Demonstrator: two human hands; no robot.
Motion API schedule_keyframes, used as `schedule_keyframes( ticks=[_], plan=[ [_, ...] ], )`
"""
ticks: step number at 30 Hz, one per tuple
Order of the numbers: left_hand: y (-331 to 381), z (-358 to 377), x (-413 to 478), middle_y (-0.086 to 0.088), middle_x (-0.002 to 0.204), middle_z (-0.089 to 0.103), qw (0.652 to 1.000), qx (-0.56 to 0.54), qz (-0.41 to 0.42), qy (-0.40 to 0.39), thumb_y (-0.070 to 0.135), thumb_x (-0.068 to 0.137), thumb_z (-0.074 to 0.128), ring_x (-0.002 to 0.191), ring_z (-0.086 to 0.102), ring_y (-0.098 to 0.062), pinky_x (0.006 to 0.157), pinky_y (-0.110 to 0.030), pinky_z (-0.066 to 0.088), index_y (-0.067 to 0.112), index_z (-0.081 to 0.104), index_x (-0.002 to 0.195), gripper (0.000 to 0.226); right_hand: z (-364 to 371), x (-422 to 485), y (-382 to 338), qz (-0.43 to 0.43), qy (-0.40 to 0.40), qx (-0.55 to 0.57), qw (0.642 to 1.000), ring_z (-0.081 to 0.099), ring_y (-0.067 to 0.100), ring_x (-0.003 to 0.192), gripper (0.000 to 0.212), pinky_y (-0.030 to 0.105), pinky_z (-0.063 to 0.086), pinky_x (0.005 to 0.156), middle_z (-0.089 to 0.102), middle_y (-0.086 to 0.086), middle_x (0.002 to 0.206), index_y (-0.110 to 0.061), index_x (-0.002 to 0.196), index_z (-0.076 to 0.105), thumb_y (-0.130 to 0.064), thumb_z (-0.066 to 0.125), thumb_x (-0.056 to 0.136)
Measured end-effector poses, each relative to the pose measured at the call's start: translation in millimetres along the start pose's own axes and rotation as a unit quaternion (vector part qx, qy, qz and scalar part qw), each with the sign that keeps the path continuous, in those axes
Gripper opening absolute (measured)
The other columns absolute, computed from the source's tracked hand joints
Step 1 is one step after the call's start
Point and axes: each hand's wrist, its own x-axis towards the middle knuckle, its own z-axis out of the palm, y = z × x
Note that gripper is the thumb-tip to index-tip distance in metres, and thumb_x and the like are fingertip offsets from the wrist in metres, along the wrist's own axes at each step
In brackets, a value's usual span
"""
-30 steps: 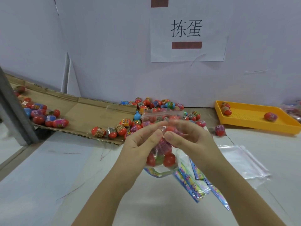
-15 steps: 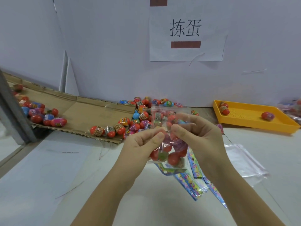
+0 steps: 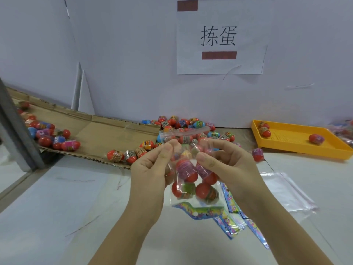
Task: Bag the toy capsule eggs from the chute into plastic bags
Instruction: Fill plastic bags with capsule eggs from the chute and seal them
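Note:
A clear plastic bag with several red capsule eggs inside hangs above the white table, a colourful card at its bottom. My left hand pinches the bag's upper left part between thumb and fingers. My right hand pinches the upper right part. The bag's open top flap stands up above both hands. A heap of loose capsule eggs lies behind the hands at the foot of the cardboard chute. More eggs sit higher on the chute at the left.
A yellow tray at the right back holds three eggs. A stack of empty clear bags lies right of my right arm. Several colourful header cards lie under the bag. One egg rests near the tray.
Both hands lifted the bag slightly and moved apart along its top, spreading the upper part. The eggs have settled lower in the bag.

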Motion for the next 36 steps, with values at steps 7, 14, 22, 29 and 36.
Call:
schedule_keyframes(
  ticks=[7, 14, 22, 29, 36],
  plan=[
    [-2, 5, -7, 0.006, 0.108, 0.074, 0.988, 0.117, 0.097, -0.005, 0.028, 0.094, 0.049, 0.097, 0.072, -0.014, 0.077, -0.033, 0.061, 0.020, 0.066, 0.122, 0.034, 6, -5, 1, -0.292, 0.154, -0.299, 0.895, 0.055, 0.004, 0.097, 0.040, 0.021, 0.049, 0.083, 0.057, -0.012, 0.103, -0.034, 0.114, 0.057, -0.023, 0.076, 0.080],
    [-1, 7, -14, 0.011, 0.108, 0.073, 0.967, 0.192, 0.165, -0.014, 0.038, 0.091, 0.052, 0.105, 0.068, -0.014, 0.090, -0.047, 0.056, 0.034, 0.066, 0.118, 0.030, 22, 11, -11, -0.345, 0.031, -0.383, 0.856, 0.065, 0.016, 0.091, 0.018, 0.039, 0.053, 0.080, 0.072, -0.002, 0.098, -0.013, 0.102, 0.074, -0.020, 0.062, 0.090],
    [1, 1, -10, 0.008, 0.054, 0.051, 0.901, 0.356, 0.247, 0.004, 0.026, 0.096, 0.045, 0.053, 0.047, -0.005, 0.047, -0.012, 0.033, 0.013, 0.072, 0.110, 0.034, 24, 25, -22, -0.445, 0.030, -0.508, 0.736, 0.063, 0.024, 0.061, 0.012, 0.037, 0.051, 0.051, 0.068, 0.002, 0.068, -0.009, 0.078, 0.074, -0.012, 0.064, 0.085],
    [7, 6, -14, -0.001, 0.072, 0.067, 0.952, 0.248, 0.176, -0.025, 0.038, 0.092, 0.048, 0.060, 0.061, -0.022, 0.058, -0.041, 0.056, 0.048, 0.072, 0.088, 0.026, 21, 34, -32, -0.451, 0.010, -0.514, 0.729, 0.052, 0.024, 0.052, 0.010, 0.034, 0.044, 0.044, 0.057, 0.005, 0.058, -0.006, 0.065, 0.065, -0.002, 0.061, 0.074],
    [3, -8, 4, 0.005, 0.092, 0.077, 0.992, 0.055, 0.087, 0.070, 0.006, 0.096, 0.051, 0.075, 0.074, -0.017, 0.052, -0.020, 0.056, 0.033, 0.078, 0.085, 0.040, -66, 70, -36, -0.235, 0.145, -0.420, 0.864, 0.049, 0.003, 0.054, 0.015, 0.008, 0.036, 0.056, 0.053, -0.016, 0.059, -0.019, 0.070, 0.062, -0.008, 0.071, 0.074]
  ],
)
